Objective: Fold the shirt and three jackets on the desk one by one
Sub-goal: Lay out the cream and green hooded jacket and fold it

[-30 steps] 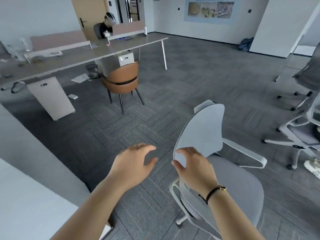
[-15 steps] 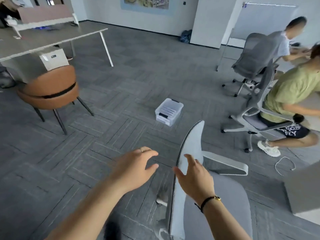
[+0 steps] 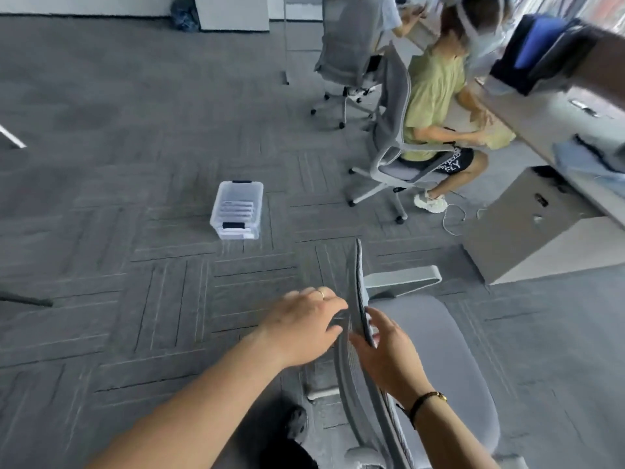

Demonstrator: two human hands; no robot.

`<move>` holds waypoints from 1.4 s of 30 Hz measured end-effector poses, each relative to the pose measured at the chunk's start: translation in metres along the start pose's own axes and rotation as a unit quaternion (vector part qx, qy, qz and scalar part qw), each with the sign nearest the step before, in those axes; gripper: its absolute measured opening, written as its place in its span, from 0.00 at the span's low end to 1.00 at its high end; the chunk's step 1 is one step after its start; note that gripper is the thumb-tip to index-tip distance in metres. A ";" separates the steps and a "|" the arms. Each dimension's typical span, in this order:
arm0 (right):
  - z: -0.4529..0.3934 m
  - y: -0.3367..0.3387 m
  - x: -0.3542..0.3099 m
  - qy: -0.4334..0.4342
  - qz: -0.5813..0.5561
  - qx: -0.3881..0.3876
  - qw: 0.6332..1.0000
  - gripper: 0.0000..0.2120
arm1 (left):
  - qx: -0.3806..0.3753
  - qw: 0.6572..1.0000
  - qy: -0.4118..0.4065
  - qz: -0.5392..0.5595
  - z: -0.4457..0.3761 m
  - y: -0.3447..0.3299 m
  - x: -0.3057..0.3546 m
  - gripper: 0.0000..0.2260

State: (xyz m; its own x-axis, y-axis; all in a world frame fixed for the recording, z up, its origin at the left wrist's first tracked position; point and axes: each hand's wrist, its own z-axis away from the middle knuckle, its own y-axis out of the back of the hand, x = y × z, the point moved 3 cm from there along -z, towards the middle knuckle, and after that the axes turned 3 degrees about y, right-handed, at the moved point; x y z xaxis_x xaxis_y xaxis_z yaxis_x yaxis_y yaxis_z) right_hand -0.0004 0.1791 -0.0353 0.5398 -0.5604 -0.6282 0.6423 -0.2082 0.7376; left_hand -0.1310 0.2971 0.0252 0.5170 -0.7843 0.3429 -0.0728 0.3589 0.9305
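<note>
A grey office chair stands right in front of me, its thin backrest (image 3: 359,282) seen edge-on and its seat (image 3: 446,353) to the right. My left hand (image 3: 304,326) presses its fingers on the rear face of the backrest. On the front face, my right hand (image 3: 389,357) curls over the edge. At the far right a white desk (image 3: 541,126) carries a light blue garment (image 3: 588,160) and a blurred dark and blue pile (image 3: 541,49). No garment is in either hand.
A clear plastic box (image 3: 236,211) sits on the grey carpet ahead. A person in a green shirt (image 3: 436,96) sits on a grey swivel chair (image 3: 392,130) at the desk. A grey drawer cabinet (image 3: 527,228) stands under the desk. Another grey chair (image 3: 348,38) stands behind.
My view has swung right, away from the brown chair and toward the desk. Both hands, open beside the backrest before, have closed in on it from either side.
</note>
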 end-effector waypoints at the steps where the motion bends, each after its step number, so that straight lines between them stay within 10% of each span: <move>1: -0.003 -0.003 0.002 -0.007 -0.006 0.007 1.000 0.28 | -0.009 1.000 -0.020 -0.011 -0.012 -0.002 -0.005 0.19; 12: -0.013 -0.019 0.000 -0.109 -0.069 0.101 0.986 0.18 | -0.080 0.956 -0.257 -0.116 -0.118 -0.009 -0.031 0.23; 21: 0.018 -0.034 -0.020 -0.242 0.037 0.163 0.956 0.21 | -0.167 0.846 -0.496 -0.103 -0.168 -0.038 -0.022 0.14; 28: 0.059 -0.075 -0.036 -0.399 0.198 0.314 0.838 0.18 | -0.122 0.821 -0.556 -0.036 -0.180 -0.053 -0.030 0.25; 42: 0.086 -0.074 -0.031 -0.451 0.196 0.298 0.818 0.38 | -0.118 0.836 -0.532 -0.064 -0.178 -0.057 -0.028 0.28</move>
State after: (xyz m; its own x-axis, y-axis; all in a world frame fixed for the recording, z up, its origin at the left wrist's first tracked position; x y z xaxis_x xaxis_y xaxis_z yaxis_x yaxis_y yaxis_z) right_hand -0.1112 0.1427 -0.0489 -0.1534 -0.9854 -0.0745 -0.0087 -0.0741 0.9972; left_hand 0.0105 0.3888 -0.0599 -0.5519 -0.7855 0.2801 0.1608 0.2293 0.9600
